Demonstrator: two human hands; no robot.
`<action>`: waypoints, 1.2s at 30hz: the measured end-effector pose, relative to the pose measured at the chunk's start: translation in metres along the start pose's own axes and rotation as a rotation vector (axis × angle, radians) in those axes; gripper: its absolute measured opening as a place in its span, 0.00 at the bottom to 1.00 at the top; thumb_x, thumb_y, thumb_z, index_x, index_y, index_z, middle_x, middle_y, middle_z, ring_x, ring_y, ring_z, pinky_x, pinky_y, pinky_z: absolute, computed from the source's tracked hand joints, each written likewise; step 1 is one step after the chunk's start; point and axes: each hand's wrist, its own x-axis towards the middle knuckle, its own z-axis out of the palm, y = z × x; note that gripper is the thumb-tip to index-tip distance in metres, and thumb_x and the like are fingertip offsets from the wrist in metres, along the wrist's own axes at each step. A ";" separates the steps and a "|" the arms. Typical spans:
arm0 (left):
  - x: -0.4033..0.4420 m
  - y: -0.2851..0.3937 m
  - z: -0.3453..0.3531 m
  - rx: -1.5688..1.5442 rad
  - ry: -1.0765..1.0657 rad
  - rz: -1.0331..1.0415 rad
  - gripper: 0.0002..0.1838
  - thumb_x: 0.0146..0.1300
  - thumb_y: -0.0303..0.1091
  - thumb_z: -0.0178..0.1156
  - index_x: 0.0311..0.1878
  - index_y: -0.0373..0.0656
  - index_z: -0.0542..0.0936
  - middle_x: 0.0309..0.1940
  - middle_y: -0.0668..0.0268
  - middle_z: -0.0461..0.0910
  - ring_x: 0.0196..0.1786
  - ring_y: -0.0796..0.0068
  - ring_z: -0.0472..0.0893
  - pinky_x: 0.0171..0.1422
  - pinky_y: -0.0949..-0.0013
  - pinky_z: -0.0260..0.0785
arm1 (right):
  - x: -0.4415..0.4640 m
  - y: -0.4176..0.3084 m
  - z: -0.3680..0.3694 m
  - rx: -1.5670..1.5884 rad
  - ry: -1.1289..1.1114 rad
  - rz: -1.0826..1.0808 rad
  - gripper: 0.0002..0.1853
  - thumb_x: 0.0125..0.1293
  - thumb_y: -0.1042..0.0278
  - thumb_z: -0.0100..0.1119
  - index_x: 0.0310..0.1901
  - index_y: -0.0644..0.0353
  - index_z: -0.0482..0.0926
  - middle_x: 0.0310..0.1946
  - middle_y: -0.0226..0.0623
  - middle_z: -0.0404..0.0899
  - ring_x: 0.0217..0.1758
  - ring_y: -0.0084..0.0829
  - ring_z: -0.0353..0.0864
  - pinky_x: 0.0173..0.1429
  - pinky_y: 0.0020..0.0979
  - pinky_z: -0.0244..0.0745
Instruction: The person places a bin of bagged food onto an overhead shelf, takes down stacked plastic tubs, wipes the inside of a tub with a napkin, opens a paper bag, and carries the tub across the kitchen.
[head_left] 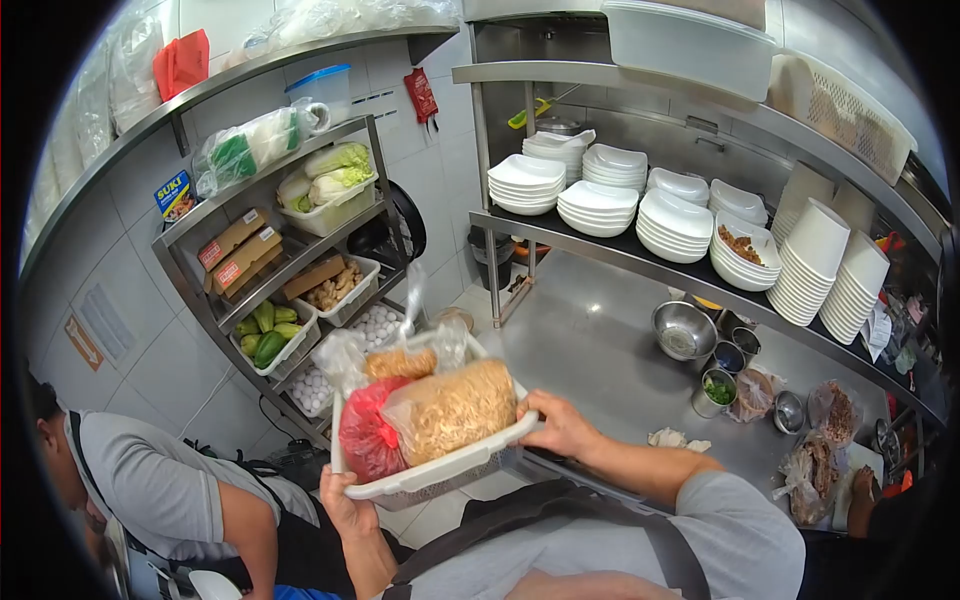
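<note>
A white plastic basket is held up in front of my body, tilted slightly, with a hand at each end. My left hand grips its near left corner, the fingers partly hidden by the rim. At the right side, my right hand is closed round the rim. Inside lie a large clear bag of golden, flaky food, a red plastic bag tied at the top, and a smaller bag of orange-brown food. Loose clear plastic sticks up behind them.
To my left a metal rack holds vegetables, ginger, eggs and boxes. Ahead, stacked white bowls fill a shelf above a steel counter with a metal bowl and cups. A person bends at lower left; another person's hand shows at right.
</note>
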 end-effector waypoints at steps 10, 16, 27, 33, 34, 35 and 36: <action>0.125 0.094 0.118 -0.227 -0.447 0.272 0.27 0.52 0.25 0.49 0.58 0.26 0.67 0.56 0.50 0.73 0.60 0.58 0.74 0.68 0.54 0.64 | 0.151 -0.112 -0.090 -0.289 0.304 -0.587 0.19 0.44 0.66 0.75 0.35 0.59 0.76 0.30 0.37 0.73 0.35 0.35 0.75 0.41 0.33 0.71; 0.273 0.177 0.253 -0.250 -0.746 0.318 0.14 0.52 0.26 0.51 0.41 0.27 0.74 0.42 0.50 0.79 0.46 0.56 0.80 0.59 0.52 0.71 | 0.242 -0.171 -0.160 -0.241 0.509 -0.637 0.21 0.46 0.60 0.76 0.35 0.64 0.77 0.28 0.38 0.79 0.30 0.29 0.77 0.36 0.31 0.72; 0.368 0.117 0.531 -0.221 -1.018 -0.052 0.16 0.57 0.35 0.51 0.41 0.31 0.76 0.39 0.53 0.79 0.43 0.58 0.80 0.53 0.56 0.73 | 0.273 -0.190 -0.270 -0.653 0.949 -0.529 0.29 0.52 0.60 0.73 0.53 0.65 0.75 0.42 0.45 0.83 0.44 0.32 0.83 0.49 0.31 0.77; 0.401 0.094 0.601 -0.198 -0.949 -0.056 0.20 0.63 0.43 0.45 0.44 0.35 0.76 0.41 0.55 0.80 0.45 0.58 0.80 0.53 0.55 0.73 | 0.098 -0.081 -0.188 -0.891 0.722 -0.267 0.16 0.57 0.72 0.65 0.49 0.61 0.80 0.43 0.41 0.83 0.41 0.34 0.84 0.43 0.29 0.78; 0.413 0.085 0.615 -0.203 -0.922 -0.042 0.20 0.63 0.43 0.46 0.44 0.35 0.76 0.41 0.55 0.80 0.46 0.58 0.80 0.53 0.55 0.73 | 0.068 -0.059 -0.178 -0.920 0.616 -0.210 0.15 0.57 0.70 0.66 0.46 0.61 0.81 0.42 0.42 0.83 0.38 0.37 0.84 0.40 0.31 0.78; 0.418 0.075 0.629 -0.202 -0.901 -0.028 0.20 0.63 0.43 0.46 0.45 0.35 0.75 0.41 0.55 0.80 0.46 0.57 0.80 0.53 0.56 0.73 | 0.034 -0.039 -0.165 -0.890 0.571 0.005 0.16 0.60 0.67 0.62 0.49 0.58 0.79 0.37 0.42 0.82 0.38 0.44 0.82 0.43 0.38 0.77; 0.417 0.066 0.637 -0.203 -0.902 -0.030 0.19 0.63 0.42 0.45 0.44 0.35 0.75 0.41 0.55 0.80 0.45 0.59 0.80 0.52 0.58 0.74 | 0.002 -0.027 -0.151 -0.769 0.591 0.274 0.14 0.60 0.66 0.62 0.47 0.60 0.79 0.36 0.44 0.82 0.37 0.44 0.82 0.42 0.38 0.76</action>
